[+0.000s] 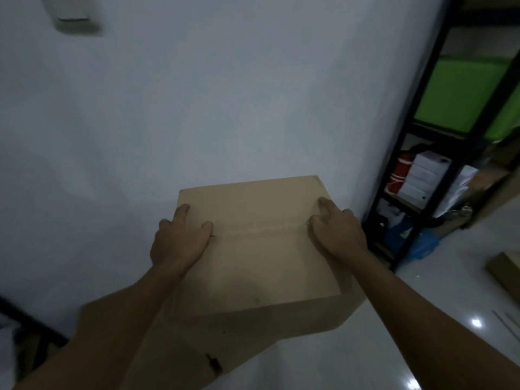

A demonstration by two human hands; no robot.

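Squarely in front of the person, a plain brown cardboard box (253, 263) sits closed, its two top flaps meeting along a pale taped seam (259, 228) that runs from left to right. It rests on a larger brown cardboard carton (168, 347), which stands on the glossy white floor (337, 361) close to a white wall (197, 108).

Both hands are on the box, well apart, one at each end of the seam. The left hand (180, 237) grips the left edge: thumb and forefinger lie on the top flap, while the other fingers bend down over the side. The right hand (337, 235) holds the right edge the same way, with a finger and the thumb on top by the seam's end and the remaining fingers going over the edge.

To the right stands a black metal shelf (409, 128) against the wall. It carries bright green bins (461, 88) above, a stack of small white boxes (422, 175) lower down, and a blue plastic bag (422, 243) near the floor.
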